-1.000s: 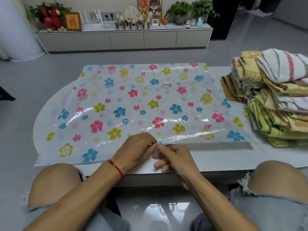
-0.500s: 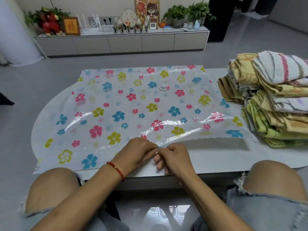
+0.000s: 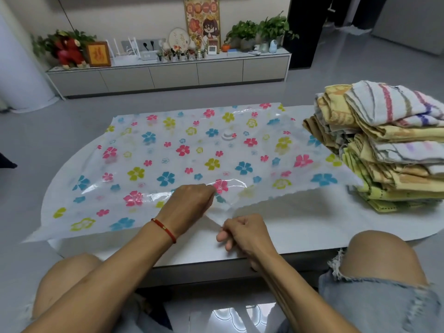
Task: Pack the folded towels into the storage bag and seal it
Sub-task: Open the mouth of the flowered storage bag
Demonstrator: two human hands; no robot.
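Hands have parted: left hand (image 3: 189,203) lifts the glossy flowered storage bag (image 3: 168,164)'s upper film, right hand (image 3: 242,230) apparently pinches the lower; terry towels (image 3: 389,145) stacked on bench (image 3: 312,224).

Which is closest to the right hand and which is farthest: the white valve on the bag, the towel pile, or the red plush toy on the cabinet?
From the right hand:
1. Valve, straight ahead on the bag.
2. Towel pile, off to the right.
3. Red plush toy, far left on the cabinet.

Both hands (image 3: 189,203) part bag mouth (image 3: 217,212) — towels (image 3: 384,145) beside
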